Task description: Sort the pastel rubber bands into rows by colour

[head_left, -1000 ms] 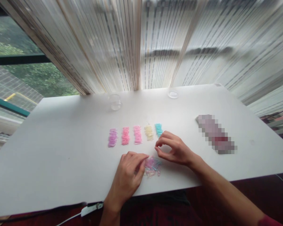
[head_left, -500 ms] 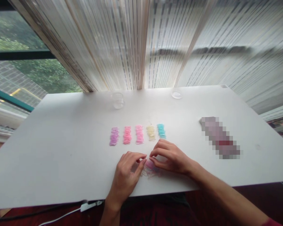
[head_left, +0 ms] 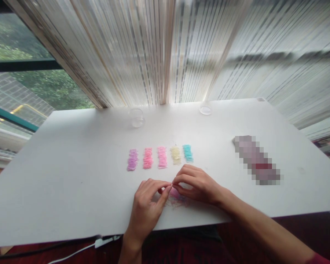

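A mixed, loose pile of small coloured rubber bands (head_left: 177, 200) lies near the front of the table, partly covered by my hands. Just above it, my left hand (head_left: 148, 200) pinches thumb and forefinger together. The fingertips of my right hand (head_left: 196, 183) are pinched too and meet those of the left; anything between them is too small to make out. Beyond the hands, sorted bands lie in a row of short columns: purple (head_left: 132, 160), coral pink (head_left: 147, 158), light pink (head_left: 162, 157), pale yellow (head_left: 176, 156) and turquoise (head_left: 188, 153).
At the back of the white table (head_left: 71, 183) stand a clear round container (head_left: 137, 119) and a clear lid (head_left: 205, 110). A blurred-out flat object (head_left: 255, 159) lies on the right. A white cable (head_left: 99, 242) runs below the front edge. Striped curtains (head_left: 143, 55) hang behind.
My right hand has moved left and down from near the turquoise column until its fingertips met the left hand's. The left hand has stayed by the pile. The view has shifted slightly.
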Motion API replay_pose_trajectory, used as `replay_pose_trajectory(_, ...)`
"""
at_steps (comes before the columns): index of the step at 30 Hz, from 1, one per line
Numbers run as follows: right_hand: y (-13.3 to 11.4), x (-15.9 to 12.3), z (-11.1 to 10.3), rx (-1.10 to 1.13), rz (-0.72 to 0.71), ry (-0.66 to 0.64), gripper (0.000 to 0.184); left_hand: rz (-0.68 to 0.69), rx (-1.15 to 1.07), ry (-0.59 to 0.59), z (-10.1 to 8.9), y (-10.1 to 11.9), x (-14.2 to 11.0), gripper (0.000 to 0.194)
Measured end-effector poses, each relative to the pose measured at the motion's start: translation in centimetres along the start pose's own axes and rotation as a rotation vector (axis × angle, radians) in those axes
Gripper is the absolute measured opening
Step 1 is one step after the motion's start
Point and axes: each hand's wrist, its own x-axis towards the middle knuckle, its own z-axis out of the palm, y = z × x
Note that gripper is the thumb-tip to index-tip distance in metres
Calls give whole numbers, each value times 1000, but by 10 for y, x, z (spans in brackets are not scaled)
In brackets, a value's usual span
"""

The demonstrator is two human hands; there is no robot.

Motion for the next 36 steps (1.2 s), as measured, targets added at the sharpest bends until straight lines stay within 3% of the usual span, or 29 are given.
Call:
replay_pose_trajectory(11,-2,0,-2,5,8,-2,2,-65,-38,49,1,-3,-4,5)
replay_pose_trajectory(24,-3,2,-3,0,16,10,6,27,49,32,3,-4,-7,16)
replay_pose_trajectory(36,-4,1,-3,7,30,-10,6,32,45,3,3,-2,-5,5)
